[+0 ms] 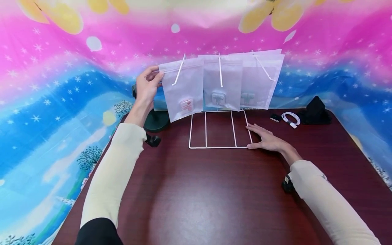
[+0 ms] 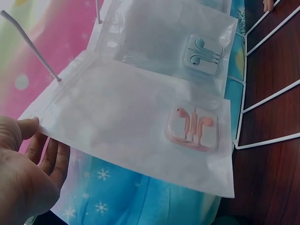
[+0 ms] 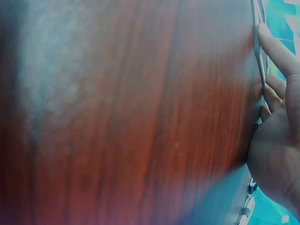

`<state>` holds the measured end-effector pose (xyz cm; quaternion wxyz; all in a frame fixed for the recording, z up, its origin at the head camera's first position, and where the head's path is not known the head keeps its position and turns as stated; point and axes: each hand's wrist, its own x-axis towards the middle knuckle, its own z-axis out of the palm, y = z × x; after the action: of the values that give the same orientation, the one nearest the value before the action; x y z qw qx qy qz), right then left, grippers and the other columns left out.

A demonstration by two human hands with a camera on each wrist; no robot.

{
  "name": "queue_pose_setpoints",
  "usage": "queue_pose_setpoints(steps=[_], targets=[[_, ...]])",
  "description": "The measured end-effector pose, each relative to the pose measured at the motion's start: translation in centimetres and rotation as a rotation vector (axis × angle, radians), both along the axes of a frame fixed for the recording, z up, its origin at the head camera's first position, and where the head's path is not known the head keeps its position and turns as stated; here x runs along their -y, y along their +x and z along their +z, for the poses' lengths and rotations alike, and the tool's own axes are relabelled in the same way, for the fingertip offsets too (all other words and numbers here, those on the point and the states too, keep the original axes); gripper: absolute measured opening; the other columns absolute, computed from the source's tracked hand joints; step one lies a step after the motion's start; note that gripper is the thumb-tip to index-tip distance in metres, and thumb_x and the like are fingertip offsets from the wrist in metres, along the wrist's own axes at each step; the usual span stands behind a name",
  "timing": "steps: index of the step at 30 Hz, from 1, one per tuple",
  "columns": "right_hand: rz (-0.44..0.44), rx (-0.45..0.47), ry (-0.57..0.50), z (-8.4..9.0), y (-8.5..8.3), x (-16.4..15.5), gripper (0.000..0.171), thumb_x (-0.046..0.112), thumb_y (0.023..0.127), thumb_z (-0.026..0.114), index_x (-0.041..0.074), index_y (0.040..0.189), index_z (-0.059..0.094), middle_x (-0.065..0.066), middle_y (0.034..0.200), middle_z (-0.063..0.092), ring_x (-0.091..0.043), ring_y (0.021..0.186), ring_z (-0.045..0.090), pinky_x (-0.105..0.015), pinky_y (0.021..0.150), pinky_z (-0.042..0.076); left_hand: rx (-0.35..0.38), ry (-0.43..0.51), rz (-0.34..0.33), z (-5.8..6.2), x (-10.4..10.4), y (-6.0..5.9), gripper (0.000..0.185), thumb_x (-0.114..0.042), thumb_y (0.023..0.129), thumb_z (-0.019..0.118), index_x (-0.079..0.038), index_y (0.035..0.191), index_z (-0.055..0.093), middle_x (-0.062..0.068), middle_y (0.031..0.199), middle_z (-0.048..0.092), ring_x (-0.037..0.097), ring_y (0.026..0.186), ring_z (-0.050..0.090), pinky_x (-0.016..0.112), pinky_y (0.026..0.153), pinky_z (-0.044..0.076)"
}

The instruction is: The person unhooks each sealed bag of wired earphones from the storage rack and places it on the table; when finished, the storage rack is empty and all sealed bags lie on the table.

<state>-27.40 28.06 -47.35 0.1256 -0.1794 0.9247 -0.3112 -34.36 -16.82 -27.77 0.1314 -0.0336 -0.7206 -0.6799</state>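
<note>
The left hand [image 1: 148,85] pinches the upper left corner of the nearest frosted pouch [image 1: 183,91] between thumb and fingers [image 2: 44,154]. That pouch hangs by a white peg [image 1: 178,71] of the wire rack [image 1: 219,147], which stands toward the far edge of the worktop [image 1: 214,197]. A pink earphone case [image 2: 192,127] sits in the pouch's lower part, and the pouch hangs tilted, its bottom swung toward the left edge. Two more pouches hang just beside it — the middle pouch [image 1: 222,83] with a pale blue-green case and the far pouch [image 1: 260,81] at the right.

The right hand [image 1: 265,139] lies flat with fingers straight, pressing the rack's base wire at its near right corner.

The likely risks: a pull on one corner alone could tear the hole around the peg, or jam the pouch askew on it. Because the pouches overlap, a sideways drag may catch the middle one and slide it along too. If the flat hand lifts, the light rack could tip toward the near edge. A coiled white cable [image 1: 291,119] and a black cloth [image 1: 315,110] lie near the far right corner, well apart.
</note>
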Motion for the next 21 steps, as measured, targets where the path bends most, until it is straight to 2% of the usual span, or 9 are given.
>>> queue_pose_setpoints(steps=[8,21], targets=[[-0.01,0.003,0.006,0.0,0.2,0.2,0.097,0.045,0.091,0.078,0.01,0.165,0.026,-0.02,0.173,0.011,-0.043,0.158,0.001,-0.073,0.119,0.002,-0.034,-0.001,-0.013,0.1,0.5,1.5,0.026,-0.025,0.101,0.069,-0.019,0.126,0.074,0.007,0.13,0.069,0.021,0.11,0.063,0.039,0.102,0.051],[-0.011,-0.004,0.011,0.1,0.3,0.3,0.102,0.045,0.087,0.081,0.01,0.165,0.026,-0.019,0.173,0.012,-0.043,0.159,0.002,-0.073,0.119,0.003,-0.068,0.034,-0.001,0.3,0.9,4.1,0.024,-0.022,0.099,0.072,-0.017,0.123,0.077,0.006,0.122,0.071,0.02,0.1,0.066,0.034,0.091,0.053]])
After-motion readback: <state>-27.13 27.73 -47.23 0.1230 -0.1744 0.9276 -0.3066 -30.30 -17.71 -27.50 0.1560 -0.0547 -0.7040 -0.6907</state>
